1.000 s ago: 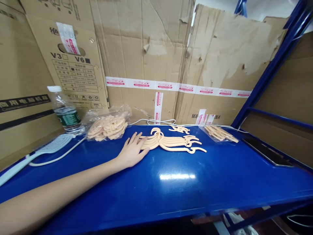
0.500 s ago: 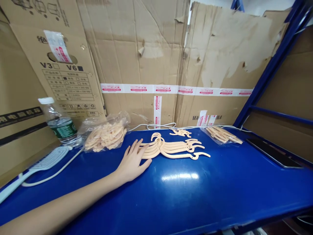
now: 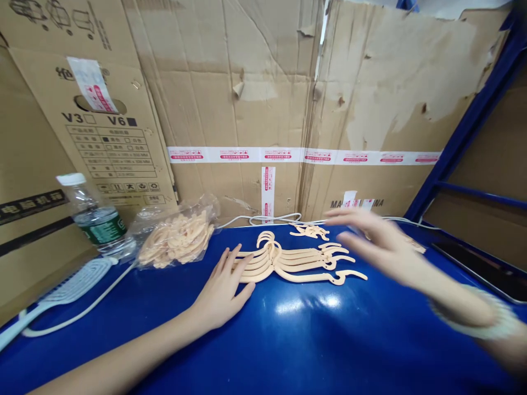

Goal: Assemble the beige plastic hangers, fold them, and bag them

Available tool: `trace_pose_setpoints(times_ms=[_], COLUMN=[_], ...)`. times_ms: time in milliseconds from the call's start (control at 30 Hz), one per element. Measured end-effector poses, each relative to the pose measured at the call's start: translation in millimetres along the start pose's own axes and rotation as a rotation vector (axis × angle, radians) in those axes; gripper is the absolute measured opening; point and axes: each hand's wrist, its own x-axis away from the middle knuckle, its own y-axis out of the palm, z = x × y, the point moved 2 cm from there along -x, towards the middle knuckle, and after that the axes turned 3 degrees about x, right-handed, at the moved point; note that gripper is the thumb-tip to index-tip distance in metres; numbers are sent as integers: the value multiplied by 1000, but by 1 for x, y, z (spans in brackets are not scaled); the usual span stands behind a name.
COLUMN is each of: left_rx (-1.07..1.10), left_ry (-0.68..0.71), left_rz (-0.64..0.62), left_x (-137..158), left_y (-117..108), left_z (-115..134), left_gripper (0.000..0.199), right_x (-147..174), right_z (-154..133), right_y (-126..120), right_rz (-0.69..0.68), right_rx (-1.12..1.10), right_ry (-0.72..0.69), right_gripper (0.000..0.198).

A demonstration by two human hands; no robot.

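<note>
Several cream plastic clothes hangers (image 3: 302, 267) lie overlapped in a row on the blue table, hooks pointing away from me; curved end pieces show at their right ends. Over their left ends rests my left hand (image 3: 220, 288), palm down with fingers spread, hiding those ends. My right hand (image 3: 382, 247) is in the air to the right of the hangers, blurred, with thumb and fingers stretched apart and nothing visible between them. Behind the hangers is a small loose pile of cream hook-shaped pieces (image 3: 309, 232).
At left are a clear bag of cream pieces (image 3: 177, 238), a water bottle (image 3: 101, 222) and a light blue hairbrush (image 3: 78, 282). A second bag (image 3: 415, 245) is mostly behind my right hand, near a dark flat device (image 3: 481, 271). Cardboard (image 3: 230, 109) stands behind.
My right hand has come into view from the right, over the area beside the hangers. My left hand stays on the hangers. The view has shifted slightly.
</note>
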Motion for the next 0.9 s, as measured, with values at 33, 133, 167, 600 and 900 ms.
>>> trace_pose_setpoints(times_ms=[33,133,167,600,900], left_rx=[17,89,116,192,133], left_ry=[2,-15,-28,127,287], left_rz=[-4,-31,-41,-38,57], left_x=[0,-2,-3,-10,-8], left_y=[0,-1,-3,-5,-7], left_z=[-1,-5,-6,-10,1], left_gripper=[53,52,52,54,51], right_x=[-2,-4,-4,-1,-36], right_z=[0,1,2,62,108], right_y=[20,78,92,117,115], right_rz=[-73,-350,-420,-521,-241], right_rx=[-9,39,66,69,-7], right_ry=[-14,-61,-58,-127,-226], right_gripper=[46,74,80,66,53])
